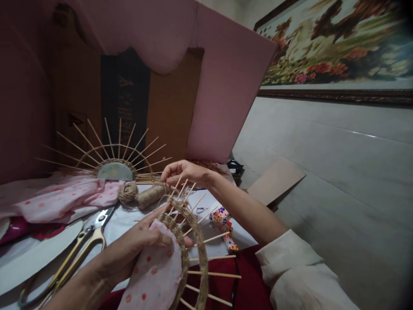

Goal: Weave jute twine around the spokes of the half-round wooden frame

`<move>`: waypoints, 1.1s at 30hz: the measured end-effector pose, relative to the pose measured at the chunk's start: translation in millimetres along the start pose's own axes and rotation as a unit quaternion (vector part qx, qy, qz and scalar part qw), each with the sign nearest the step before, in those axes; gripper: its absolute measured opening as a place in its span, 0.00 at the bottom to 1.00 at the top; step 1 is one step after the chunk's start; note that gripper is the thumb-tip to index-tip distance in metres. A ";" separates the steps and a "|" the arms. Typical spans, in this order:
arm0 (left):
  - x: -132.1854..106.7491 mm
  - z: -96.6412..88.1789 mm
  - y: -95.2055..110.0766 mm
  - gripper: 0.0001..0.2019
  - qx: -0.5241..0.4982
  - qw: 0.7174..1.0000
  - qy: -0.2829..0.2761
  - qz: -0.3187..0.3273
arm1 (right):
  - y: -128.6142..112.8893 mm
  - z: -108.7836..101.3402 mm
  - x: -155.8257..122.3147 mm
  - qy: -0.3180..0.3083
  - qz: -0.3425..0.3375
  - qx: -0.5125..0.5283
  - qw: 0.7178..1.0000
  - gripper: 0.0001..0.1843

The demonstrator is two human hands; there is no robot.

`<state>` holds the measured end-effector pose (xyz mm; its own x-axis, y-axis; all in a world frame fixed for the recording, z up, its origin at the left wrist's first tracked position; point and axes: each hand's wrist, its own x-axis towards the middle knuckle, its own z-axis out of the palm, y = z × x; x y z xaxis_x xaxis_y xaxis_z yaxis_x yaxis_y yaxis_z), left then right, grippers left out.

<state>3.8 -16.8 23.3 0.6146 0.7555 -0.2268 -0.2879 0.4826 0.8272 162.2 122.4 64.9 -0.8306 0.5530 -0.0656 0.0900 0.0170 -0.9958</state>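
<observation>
My left hand (145, 239) grips a half-round wicker piece (202, 249) of woven twine on thin wooden sticks, its thumb pressed on the pink dotted cloth (155, 269) that covers the flat centre. Two woven bands curve around that centre, and the sticks fan out to the right. Just above the piece, my right hand (187, 172) is closed in a pinch, seemingly on a thin strand of twine (167, 196) by the upper end of the weave. A twine spool (151, 196) and a twine ball (128, 192) lie left of its fingertips.
Behind stands a second half-round stick frame (115, 171) against a pink-and-brown cardboard panel (174, 112). Large scissors (87, 237) lie at left, near more dotted cloth (71, 198). A flower-patterned item (224, 226) rests at right, before a tiled wall (322, 172).
</observation>
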 end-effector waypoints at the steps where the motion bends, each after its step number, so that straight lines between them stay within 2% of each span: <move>1: -0.4 0.4 0.8 0.44 -0.003 1.000 -0.009 0.004 | 6.1 -0.1 -2.8 -0.001 0.005 0.030 1.000 0.05; 5: -1.1 0.7 2.4 0.43 0.000 1.000 -0.019 0.019 | 21.4 2.1 -17.0 0.010 0.019 0.047 0.999 0.07; 12: 0.7 -0.2 -1.1 0.34 0.008 1.000 -0.007 0.024 | 21.0 13.6 -36.3 0.056 0.018 -0.012 0.998 0.07; 16: 4.2 2.5 -1.3 0.28 0.012 0.998 0.043 0.048 | 24.8 8.0 -36.8 0.060 0.008 -0.037 0.998 0.07; 19: 5.3 5.9 -0.4 0.31 0.002 0.994 0.073 0.086 | 28.1 -2.2 -36.4 0.070 0.004 -0.083 0.994 0.08; 22: 5.2 7.7 0.2 0.36 -0.006 0.993 0.070 0.093 | 29.8 -10.2 -37.9 0.071 0.024 -0.117 0.990 0.10; 26: 5.6 6.3 -0.3 0.40 -0.014 0.995 0.056 0.086 | 29.6 -11.0 -40.4 0.050 0.051 -0.114 0.991 0.11; 33: 7.1 3.1 -2.5 0.38 -0.005 0.995 0.059 0.080 | 14.3 -9.8 -40.9 0.043 0.033 -0.177 0.983 0.07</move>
<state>11.1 -14.0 21.2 0.4704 0.8695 -0.1508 -0.3830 0.3551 0.8527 202.8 108.2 54.0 -0.7681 0.6312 -0.1076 0.3399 0.2595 -0.9040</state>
